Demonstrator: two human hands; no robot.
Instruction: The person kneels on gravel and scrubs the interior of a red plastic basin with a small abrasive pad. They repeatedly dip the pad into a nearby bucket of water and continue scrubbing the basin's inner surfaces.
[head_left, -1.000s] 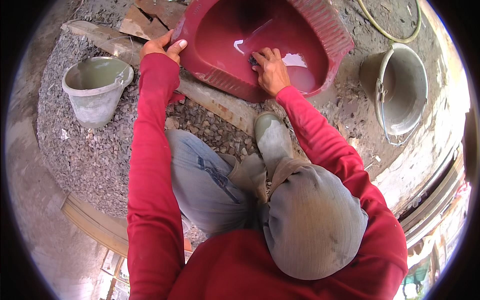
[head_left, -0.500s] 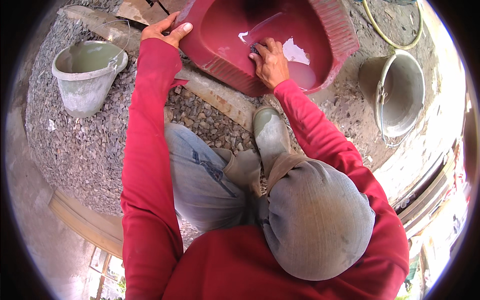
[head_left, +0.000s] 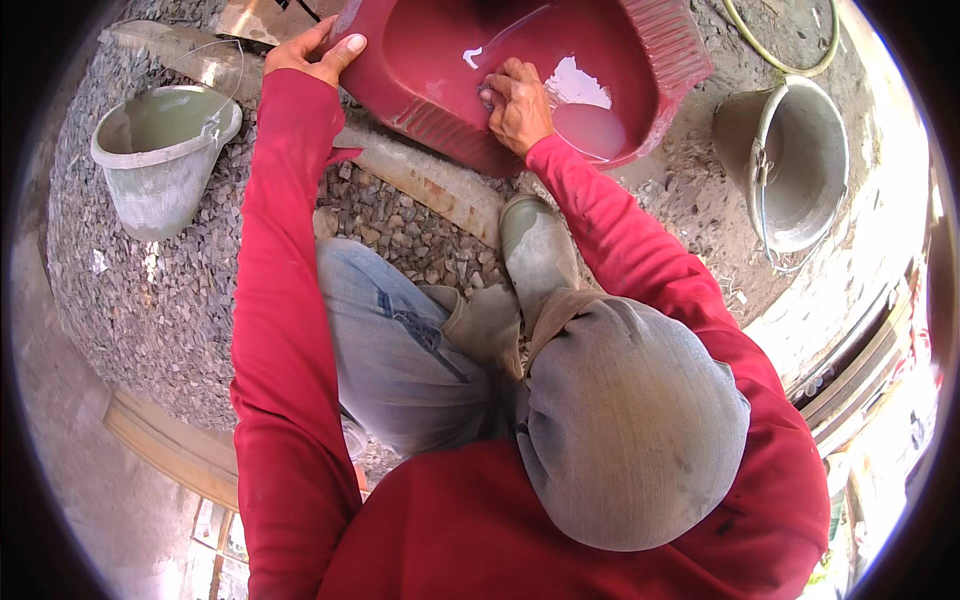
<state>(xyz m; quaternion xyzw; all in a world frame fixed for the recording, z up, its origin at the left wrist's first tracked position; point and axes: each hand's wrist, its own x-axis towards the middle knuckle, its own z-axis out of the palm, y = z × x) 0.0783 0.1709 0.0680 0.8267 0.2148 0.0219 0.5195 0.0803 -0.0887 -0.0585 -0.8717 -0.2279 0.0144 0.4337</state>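
A red squat toilet pan [head_left: 440, 70] with ribbed footrests lies tilted at the top, some cloudy water in its bowl. My left hand [head_left: 312, 52] grips the pan's left rim, thumb on top and the other fingers partly out of sight. Down inside the bowl, my right hand [head_left: 520, 108] is closed and pressed to the inner surface. Between its fingertips shows a bit of a small dark grey scrubbing pad, mostly covered by the hand.
On the gravel [head_left: 150, 320] at left stands a pale, mortar-stained bucket [head_left: 160, 190]. Another grey bucket [head_left: 800, 170] lies tipped on the right, near a yellowish hose [head_left: 780, 60]. A concrete strip [head_left: 430, 185] runs before my rubber boots [head_left: 535, 250].
My right hand has slid a little leftward across the bowl's inner surface, the pad still in its fingers. My left hand keeps its hold on the rim. The whole view has shifted slightly.
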